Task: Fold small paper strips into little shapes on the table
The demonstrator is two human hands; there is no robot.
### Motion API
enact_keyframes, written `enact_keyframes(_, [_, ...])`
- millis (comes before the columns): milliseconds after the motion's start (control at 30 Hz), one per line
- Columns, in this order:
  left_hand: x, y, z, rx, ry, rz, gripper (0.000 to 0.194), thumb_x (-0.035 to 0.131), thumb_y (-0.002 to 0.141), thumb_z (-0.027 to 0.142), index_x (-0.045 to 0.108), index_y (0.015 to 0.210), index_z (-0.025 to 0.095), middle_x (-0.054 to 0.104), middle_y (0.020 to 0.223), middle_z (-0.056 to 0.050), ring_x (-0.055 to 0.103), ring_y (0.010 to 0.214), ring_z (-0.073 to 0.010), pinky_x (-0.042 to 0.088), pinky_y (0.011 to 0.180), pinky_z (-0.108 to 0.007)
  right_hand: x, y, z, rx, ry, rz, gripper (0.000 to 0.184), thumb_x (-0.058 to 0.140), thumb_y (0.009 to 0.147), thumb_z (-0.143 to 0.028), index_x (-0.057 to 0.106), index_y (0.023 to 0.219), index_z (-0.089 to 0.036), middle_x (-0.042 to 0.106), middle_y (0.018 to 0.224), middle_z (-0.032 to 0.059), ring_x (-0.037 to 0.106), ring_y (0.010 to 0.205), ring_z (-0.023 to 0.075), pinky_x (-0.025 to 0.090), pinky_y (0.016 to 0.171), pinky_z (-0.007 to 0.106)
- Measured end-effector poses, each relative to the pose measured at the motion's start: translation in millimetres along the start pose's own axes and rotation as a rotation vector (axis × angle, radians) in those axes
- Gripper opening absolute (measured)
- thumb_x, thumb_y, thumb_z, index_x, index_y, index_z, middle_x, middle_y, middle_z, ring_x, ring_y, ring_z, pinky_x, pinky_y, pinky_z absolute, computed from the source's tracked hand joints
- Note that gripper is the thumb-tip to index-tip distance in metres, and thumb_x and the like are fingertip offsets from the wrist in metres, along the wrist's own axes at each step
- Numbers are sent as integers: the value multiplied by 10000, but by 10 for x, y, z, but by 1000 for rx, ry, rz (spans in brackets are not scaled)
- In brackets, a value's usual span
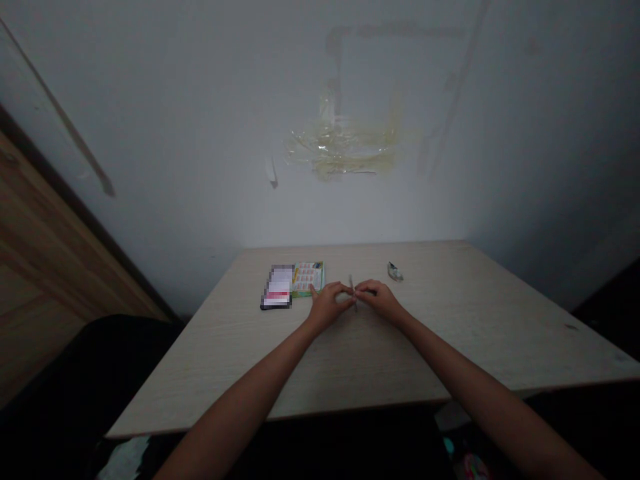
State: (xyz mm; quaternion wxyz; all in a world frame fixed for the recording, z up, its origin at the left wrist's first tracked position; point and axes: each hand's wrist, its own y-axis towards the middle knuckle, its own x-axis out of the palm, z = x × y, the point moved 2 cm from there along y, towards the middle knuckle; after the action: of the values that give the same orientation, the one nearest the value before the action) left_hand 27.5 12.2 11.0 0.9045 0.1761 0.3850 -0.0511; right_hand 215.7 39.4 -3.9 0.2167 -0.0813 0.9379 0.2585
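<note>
Over the middle of the table, both hands meet at a thin, pale strip (pixel 351 281), seen almost edge-on; its exact kind is too small to tell. My left hand (pixel 330 303) pinches it between thumb and finger from the left side. From the right, the fingertips of my right hand (pixel 379 297) are closed on the same strip. Just left of my left hand lies a green-edged card or booklet (pixel 309 275) printed with a calendar-like grid. Beyond my right hand rests a small, pale and dark object (pixel 395 272), perhaps a tape dispenser.
A phone-like object with a blurred-out screen (pixel 278 283) lies beside the booklet, at the left of the light wooden table (pixel 450 347). The wall (pixel 200 167) rises behind the table's back edge, with old clear tape (pixel 350 153) stuck on it. A wooden panel (pixel 45 253) stands at left.
</note>
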Motion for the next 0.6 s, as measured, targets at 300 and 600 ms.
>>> enact_keyframes(300, [-12, -3, 21, -20, 21, 1, 214, 680, 837, 436, 719, 1026, 345, 644, 1303, -20, 488, 1307, -275, -84, 1101, -721, -6, -2, -6, 7, 4, 0, 195, 690, 788, -409, 757, 792, -225, 748, 882, 65, 682, 910, 237, 493, 911, 392])
enact_keyframes(600, [-37, 0, 27, -2, -31, 33, 192, 681, 829, 427, 717, 997, 341, 687, 1214, 7, 528, 1258, -282, -132, 1068, -743, -18, -8, 22, 13, 9, 27, 189, 700, 779, -387, 752, 832, -212, 745, 915, 74, 671, 929, 232, 476, 933, 397])
